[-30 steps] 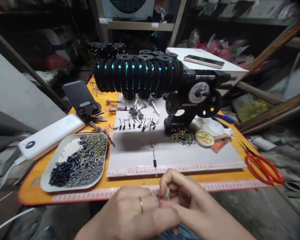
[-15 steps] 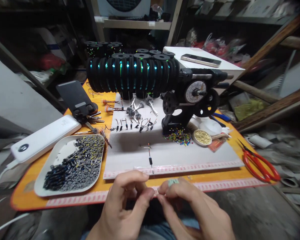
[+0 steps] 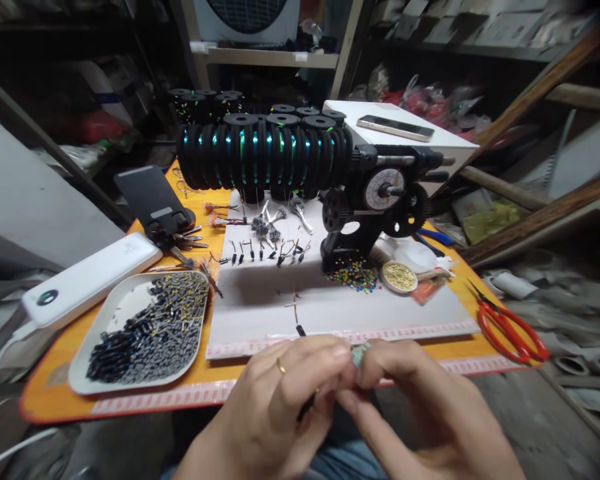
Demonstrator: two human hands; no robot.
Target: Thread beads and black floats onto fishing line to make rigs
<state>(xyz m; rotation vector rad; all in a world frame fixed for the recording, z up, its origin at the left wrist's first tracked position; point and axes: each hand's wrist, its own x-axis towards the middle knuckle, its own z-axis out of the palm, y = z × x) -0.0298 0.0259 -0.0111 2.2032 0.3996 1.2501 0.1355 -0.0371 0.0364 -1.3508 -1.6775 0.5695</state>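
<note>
My left hand (image 3: 275, 407), with a ring on one finger, and my right hand (image 3: 415, 407) meet at the table's near edge, fingertips pinched together. Between them they hold something small and thin that I cannot make out; a dark sliver shows under the left fingers. A pale green band wraps my right fingertip (image 3: 360, 353). Just beyond the fingers a small black piece on a wire (image 3: 298, 319) lies on the white mat (image 3: 380, 310). A white tray (image 3: 125, 307) heaped with small black and yellow parts sits to the left.
A black winding machine with a row of spools (image 3: 265, 157) and a dial (image 3: 383, 190) stands at the back. Coloured beads (image 3: 355, 273), a gold-filled lid (image 3: 399, 276), red scissors (image 3: 510, 327), a white power bank (image 3: 90, 277), a phone stand (image 3: 153, 197) and keys lie around.
My hands were apart with a gap between the fingertips half a second ago; now they have closed together and risen slightly toward the mat's front edge.
</note>
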